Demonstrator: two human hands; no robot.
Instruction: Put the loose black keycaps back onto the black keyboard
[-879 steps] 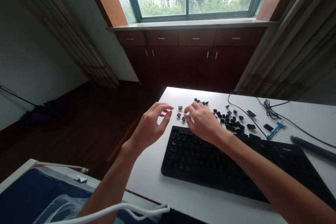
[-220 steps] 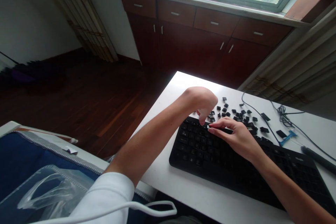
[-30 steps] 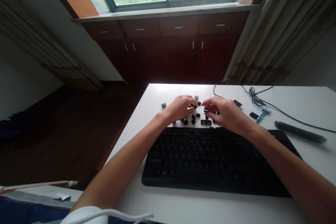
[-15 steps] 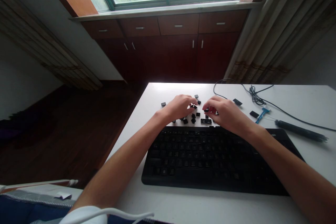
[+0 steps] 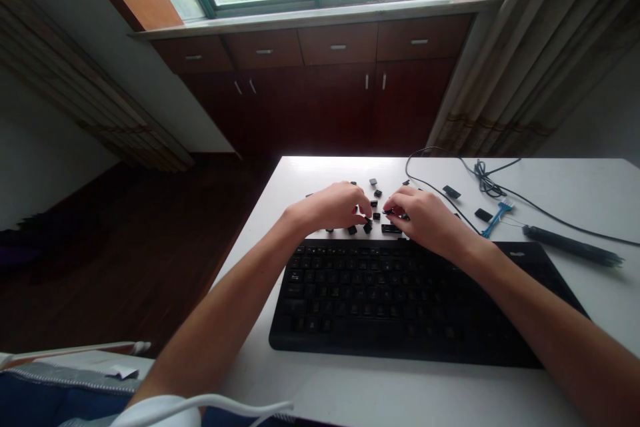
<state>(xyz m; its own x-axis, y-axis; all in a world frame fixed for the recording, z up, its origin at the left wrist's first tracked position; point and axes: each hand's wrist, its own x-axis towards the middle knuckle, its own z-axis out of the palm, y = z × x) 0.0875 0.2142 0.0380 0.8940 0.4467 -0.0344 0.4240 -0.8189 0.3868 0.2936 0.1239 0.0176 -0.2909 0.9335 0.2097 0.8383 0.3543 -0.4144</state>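
Note:
Behind the black keyboard (image 5: pixel 365 333), several loose black keycaps lie scattered on the white table. My left hand (image 5: pixel 340 205) comes in from the left with curled fingers, its thumb and fingertips closed at a small black keycap (image 5: pixel 369 221). Opposite it, my right hand (image 5: pixel 420 213) pinches another dark keycap (image 5: pixel 388 212) between thumb and fingers. Between the hands lie single keycaps (image 5: pixel 377 216), and a longer keycap (image 5: pixel 391 229) rests upside down just behind the keyboard. My right hand and forearm hide part of the keyboard and some of the pieces.
To the right lie a blue brush-like tool (image 5: pixel 498 217), a bundle of black bristles or ties (image 5: pixel 573 245) and a coiled black cable (image 5: pixel 487 183). Larger dark keycaps (image 5: pixel 451 192) lie near the cable. A white chair or cable-like piece (image 5: pixel 220 403) shows at lower left.
My left hand has shifted slightly left and lower, its fingers closing toward a keycap nearer the keyboard. My right hand stays nearly in place, still pinching a keycap.

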